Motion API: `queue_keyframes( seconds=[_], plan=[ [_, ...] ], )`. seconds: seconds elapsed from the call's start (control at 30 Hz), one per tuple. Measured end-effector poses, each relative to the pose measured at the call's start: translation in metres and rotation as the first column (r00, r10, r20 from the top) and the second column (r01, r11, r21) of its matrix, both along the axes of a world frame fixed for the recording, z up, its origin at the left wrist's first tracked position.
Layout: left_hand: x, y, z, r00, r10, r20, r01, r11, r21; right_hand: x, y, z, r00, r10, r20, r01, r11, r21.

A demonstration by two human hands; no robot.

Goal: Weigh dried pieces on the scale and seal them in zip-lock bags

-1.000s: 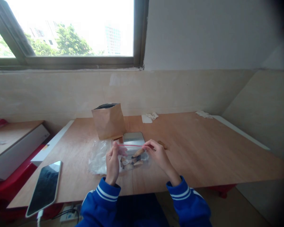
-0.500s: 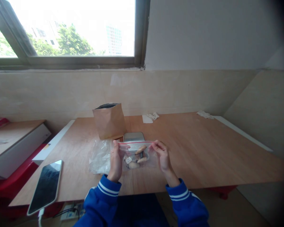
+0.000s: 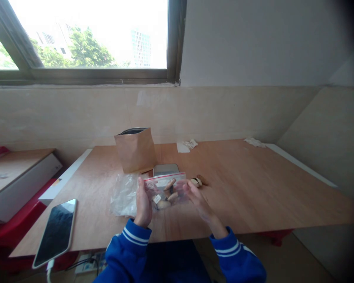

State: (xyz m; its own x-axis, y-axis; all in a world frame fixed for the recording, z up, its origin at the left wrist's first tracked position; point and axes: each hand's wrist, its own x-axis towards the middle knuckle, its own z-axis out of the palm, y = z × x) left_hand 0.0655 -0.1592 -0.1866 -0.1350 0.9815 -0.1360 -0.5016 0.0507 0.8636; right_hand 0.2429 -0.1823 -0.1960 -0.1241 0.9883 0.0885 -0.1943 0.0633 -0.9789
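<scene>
Seen from the clear zip bag as the clock's centre, with 12 pointing away from the person, the left hand is at 9 o'clock, gripping the zip bag's near-upright left edge between thumb and fingers. The right hand is at 3 o'clock, fingers loose and spread beside the other edge; blur hides whether they touch it. The zip bag is over the near half of the table, its red strip rising towards 2 o'clock. Whether that strip is sealed, I cannot tell. Inside lie a few brown and pale pieces and a small white tag.

The left hand looks like the only sure hold, so a slack thumb could let the zip bag sag or twist, and if the mouth is unsealed, pieces could tip out at its 3 o'clock end. A wide sweep of the right hand towards 2 o'clock could knock the pale piece and brown piece lying just beyond it. The crumpled plastic bag at 9 o'clock could snag on the left hand. At 11 o'clock the paper bag stands open-mouthed, and a bump could topple it. The phone is at 8 o'clock; a tug on its cable could drag it off the table.
</scene>
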Motion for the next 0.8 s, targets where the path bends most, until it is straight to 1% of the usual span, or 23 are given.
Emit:
queue_keyframes(
  seconds=[0.03, 0.1, 0.17, 0.2, 0.27, 0.3, 0.33, 0.37, 0.4, 0.47, 0.5, 0.53, 0.6, 0.67, 0.73, 0.77, 0.8],
  plan=[
    [0.000, 0.001, 0.000, 1.000, -0.024, -0.010, 0.024, 1.000, 0.012, 0.000, -0.001, -0.001, 0.998, -0.042, 0.041, 0.042, 0.999, 0.016],
    [-0.002, 0.003, 0.000, 0.994, -0.092, -0.062, 0.093, 0.995, 0.027, 0.005, 0.004, -0.003, 0.981, -0.178, 0.080, 0.176, 0.984, 0.038],
    [-0.009, 0.007, 0.002, 0.977, -0.124, -0.171, 0.133, 0.990, 0.042, 0.022, 0.016, -0.005, 0.947, -0.313, 0.077, 0.313, 0.950, 0.015],
    [-0.015, 0.009, 0.003, 0.964, -0.102, -0.244, 0.120, 0.991, 0.062, 0.035, 0.026, -0.006, 0.923, -0.376, 0.076, 0.377, 0.926, -0.005],
    [-0.030, 0.014, 0.006, 0.917, 0.040, -0.397, 0.023, 0.988, 0.153, 0.067, 0.050, -0.006, 0.859, -0.506, 0.076, 0.507, 0.862, 0.010],
    [-0.039, 0.017, 0.007, 0.874, 0.149, -0.462, -0.056, 0.976, 0.209, 0.084, 0.064, -0.005, 0.813, -0.572, 0.107, 0.572, 0.819, 0.031],
    [-0.048, 0.021, 0.009, 0.817, 0.261, -0.514, -0.139, 0.954, 0.264, 0.101, 0.077, -0.005, 0.779, -0.599, 0.186, 0.603, 0.797, 0.040],
    [-0.057, 0.025, 0.011, 0.754, 0.355, -0.553, -0.208, 0.927, 0.312, 0.116, 0.089, -0.005, 0.744, -0.601, 0.290, 0.618, 0.785, 0.041],
    [-0.066, 0.029, 0.012, 0.695, 0.418, -0.584, -0.258, 0.904, 0.341, 0.129, 0.100, -0.006, 0.722, -0.608, 0.332, 0.633, 0.773, 0.041],
    [-0.084, 0.041, 0.012, 0.597, 0.500, -0.628, -0.322, 0.866, 0.383, 0.147, 0.117, -0.010, 0.687, -0.610, 0.395, 0.648, 0.760, 0.044],
    [-0.092, 0.048, 0.010, 0.552, 0.525, -0.647, -0.332, 0.851, 0.407, 0.153, 0.122, -0.014, 0.670, -0.613, 0.419, 0.657, 0.752, 0.049],
    [-0.101, 0.056, 0.007, 0.508, 0.538, -0.673, -0.331, 0.843, 0.424, 0.156, 0.125, -0.018, 0.647, -0.617, 0.449, 0.668, 0.742, 0.057],
    [-0.117, 0.073, -0.004, 0.445, 0.518, -0.730, -0.308, 0.854, 0.419, 0.158, 0.128, -0.028, 0.581, -0.635, 0.509, 0.698, 0.710, 0.090],
    [-0.132, 0.090, -0.019, 0.397, 0.491, -0.775, -0.297, 0.868, 0.398, 0.157, 0.126, -0.037, 0.489, -0.671, 0.557, 0.738, 0.659, 0.146],
    [-0.143, 0.104, -0.035, 0.382, 0.439, -0.814, -0.283, 0.893, 0.349, 0.153, 0.123, -0.043, 0.386, -0.718, 0.580, 0.771, 0.596, 0.224],
    [-0.146, 0.110, -0.041, 0.387, 0.411, -0.825, -0.276, 0.906, 0.322, 0.149, 0.121, -0.046, 0.341, -0.732, 0.590, 0.754, 0.588, 0.293],
    [-0.148, 0.115, -0.046, 0.394, 0.386, -0.834, -0.262, 0.917, 0.301, 0.144, 0.119, -0.050, 0.311, -0.734, 0.603, 0.696, 0.608, 0.381]
  ],
)
